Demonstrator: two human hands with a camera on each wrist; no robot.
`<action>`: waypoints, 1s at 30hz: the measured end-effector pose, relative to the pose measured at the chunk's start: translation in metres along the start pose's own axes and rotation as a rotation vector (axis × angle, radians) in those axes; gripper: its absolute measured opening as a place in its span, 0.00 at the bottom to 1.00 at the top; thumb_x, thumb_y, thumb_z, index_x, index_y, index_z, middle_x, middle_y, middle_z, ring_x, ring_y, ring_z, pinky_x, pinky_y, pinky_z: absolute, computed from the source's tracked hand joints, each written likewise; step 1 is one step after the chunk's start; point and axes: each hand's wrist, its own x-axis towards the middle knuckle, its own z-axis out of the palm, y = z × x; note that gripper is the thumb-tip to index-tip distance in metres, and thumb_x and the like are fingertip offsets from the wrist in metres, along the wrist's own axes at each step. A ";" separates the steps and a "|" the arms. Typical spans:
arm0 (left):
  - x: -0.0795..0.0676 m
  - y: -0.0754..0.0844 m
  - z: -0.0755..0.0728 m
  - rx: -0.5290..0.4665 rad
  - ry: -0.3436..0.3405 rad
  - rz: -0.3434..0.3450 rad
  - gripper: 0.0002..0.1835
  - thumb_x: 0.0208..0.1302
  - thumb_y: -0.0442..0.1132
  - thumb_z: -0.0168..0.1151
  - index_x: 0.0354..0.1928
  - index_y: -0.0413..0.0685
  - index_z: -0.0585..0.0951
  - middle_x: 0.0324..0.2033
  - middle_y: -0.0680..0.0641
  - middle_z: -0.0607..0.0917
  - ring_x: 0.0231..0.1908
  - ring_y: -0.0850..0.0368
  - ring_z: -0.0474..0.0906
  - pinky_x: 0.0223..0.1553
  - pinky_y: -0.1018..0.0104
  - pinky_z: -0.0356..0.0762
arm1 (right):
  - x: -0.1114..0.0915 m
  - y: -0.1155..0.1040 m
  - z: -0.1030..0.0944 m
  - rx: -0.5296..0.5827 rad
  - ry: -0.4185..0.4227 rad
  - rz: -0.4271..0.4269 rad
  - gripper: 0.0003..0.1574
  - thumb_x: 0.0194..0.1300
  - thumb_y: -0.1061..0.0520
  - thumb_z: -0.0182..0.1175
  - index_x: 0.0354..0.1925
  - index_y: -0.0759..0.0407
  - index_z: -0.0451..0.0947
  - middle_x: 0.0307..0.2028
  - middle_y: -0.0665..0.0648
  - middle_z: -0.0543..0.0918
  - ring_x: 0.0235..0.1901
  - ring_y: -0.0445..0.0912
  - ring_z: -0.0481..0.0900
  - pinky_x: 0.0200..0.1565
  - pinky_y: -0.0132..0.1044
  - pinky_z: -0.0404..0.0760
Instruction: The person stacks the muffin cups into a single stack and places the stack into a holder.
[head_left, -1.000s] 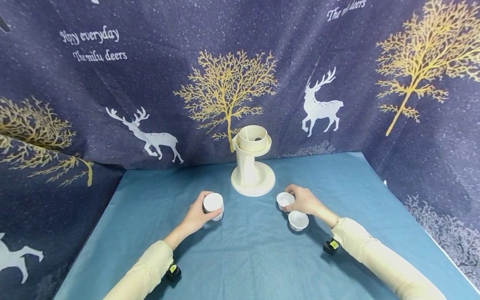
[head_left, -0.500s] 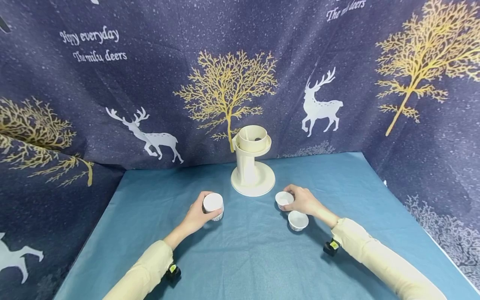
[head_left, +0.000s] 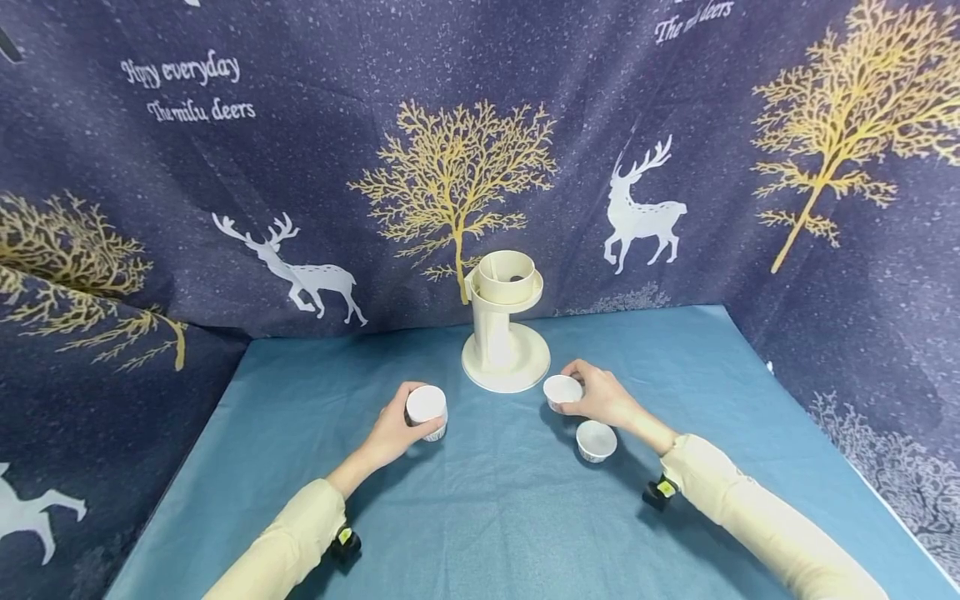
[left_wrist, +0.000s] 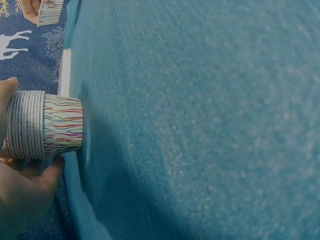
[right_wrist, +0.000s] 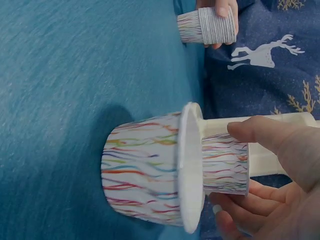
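My left hand (head_left: 392, 432) grips a stack of nested paper cups (left_wrist: 50, 125), white with thin coloured wavy lines. The stack stands upright on the blue cloth, its many rims packed close together, thumb and fingers on opposite sides. To the right, my right hand (head_left: 606, 397) holds a single matching paper cup (right_wrist: 225, 165) between thumb and fingers, its mouth facing up. Just nearer than that hand, a second single paper cup (head_left: 596, 442) stands upright with its mouth up. It looms large in the right wrist view, partly covering the held cup.
A cream cup-shaped holder on a post with a round base (head_left: 510, 358) stands at the back middle of the table (head_left: 480, 517), which is spread with blue cloth. Behind it hangs a dark blue curtain (head_left: 315, 167) printed with deer and trees.
My right hand has carried its paper cup a little left and away from me, widening the gap to the standing cup. The left hand and its stack have stayed put.
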 end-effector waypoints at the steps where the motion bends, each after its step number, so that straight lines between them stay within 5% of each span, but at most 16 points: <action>1: 0.000 0.000 0.000 -0.001 0.001 -0.001 0.33 0.56 0.47 0.72 0.61 0.53 0.67 0.55 0.43 0.78 0.54 0.46 0.75 0.52 0.48 0.73 | 0.000 -0.002 -0.001 0.007 -0.002 0.002 0.31 0.50 0.48 0.73 0.49 0.58 0.74 0.44 0.61 0.84 0.40 0.50 0.81 0.40 0.42 0.77; 30: -0.002 0.003 0.001 0.003 0.012 -0.009 0.33 0.56 0.47 0.72 0.61 0.52 0.67 0.55 0.43 0.78 0.54 0.46 0.75 0.53 0.48 0.72 | -0.004 -0.029 -0.003 0.075 0.020 -0.081 0.30 0.52 0.45 0.73 0.45 0.56 0.69 0.39 0.56 0.83 0.37 0.46 0.80 0.40 0.41 0.77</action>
